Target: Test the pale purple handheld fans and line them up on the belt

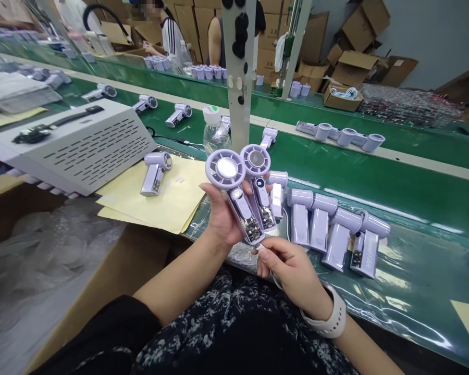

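Observation:
Two lilac handheld fans are gripped side by side in my left hand (223,219). The nearer fan (245,212) has a round ribbed head and a see-through handle with a circuit board inside. Behind it, the second fan (262,200) shows a lit number on a small dark display. My right hand (285,263) pinches a white cable plug (260,248) at the bottom end of the nearer fan; whether the plug is fully in cannot be seen. Several more lilac fans (342,234) lie in a row right of my hands.
Left of my hands, one fan (152,179) rests on yellow paper (172,208) beside a slotted grey metal box (97,140). A plastic bottle (214,130) and a pale post (240,78) stand ahead. More fans (180,114) sit on the green belt (422,166). People work beyond it.

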Demonstrator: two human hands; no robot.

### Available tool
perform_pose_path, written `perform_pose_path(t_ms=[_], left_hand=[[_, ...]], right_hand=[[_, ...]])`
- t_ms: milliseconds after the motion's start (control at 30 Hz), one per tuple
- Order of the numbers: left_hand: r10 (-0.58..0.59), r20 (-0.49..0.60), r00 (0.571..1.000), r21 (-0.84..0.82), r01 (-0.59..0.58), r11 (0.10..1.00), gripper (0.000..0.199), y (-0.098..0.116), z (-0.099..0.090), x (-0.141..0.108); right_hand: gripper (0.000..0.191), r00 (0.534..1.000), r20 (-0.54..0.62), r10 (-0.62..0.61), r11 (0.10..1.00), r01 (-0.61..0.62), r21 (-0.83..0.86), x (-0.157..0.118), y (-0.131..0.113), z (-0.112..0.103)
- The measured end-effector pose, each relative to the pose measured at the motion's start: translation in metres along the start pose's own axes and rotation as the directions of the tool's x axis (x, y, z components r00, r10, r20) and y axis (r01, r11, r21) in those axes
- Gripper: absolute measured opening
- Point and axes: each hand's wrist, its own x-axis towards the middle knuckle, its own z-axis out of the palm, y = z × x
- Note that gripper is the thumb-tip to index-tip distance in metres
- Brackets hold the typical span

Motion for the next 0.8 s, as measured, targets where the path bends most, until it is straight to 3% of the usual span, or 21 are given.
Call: perform_pose_path(t_ms=[133,267,367,467,633,800], left_hand=[[-0.063,0.048,0.997,-0.077,0.067,0.995,0.082,-0.001,0.008,0.0],[-0.067,0.084,0.994,-0.103,0.076,0.992,0.081,-0.003,0.01,-0.002],[-0.03,0.102,0.994,-0.141,0.044,0.989,0.08,-0.007,0.009,-0.003],[-0.007,0.086,0.996,-0.164,0.021,0.986,0.08,-0.01,0.006,-0.003],[-0.004,0.03,1.0,-0.124,0.008,0.992,0.083,-0.016,0.004,-0.004],[0.058,-0.032,0.998,-0.265,-0.064,0.962,0.08,-0.019,0.008,-0.003]], right_hand=[[0.032,1.0,0.001,0.013,1.0,-0.013,-0.025,-0.006,0.002,-0.003],[0.037,0.999,-0.033,0.025,0.992,-0.021,0.122,-0.008,0.007,0.003],[0.042,0.996,0.04,0.075,0.967,-0.083,0.24,-0.008,0.01,0.006],[0.044,0.99,0.107,0.087,0.961,-0.112,0.253,-0.006,0.01,0.004],[0.043,0.997,0.012,0.077,0.968,-0.078,0.239,-0.005,0.008,0.008],[0.041,0.995,-0.065,0.076,0.959,-0.055,0.276,-0.005,0.013,0.019]])
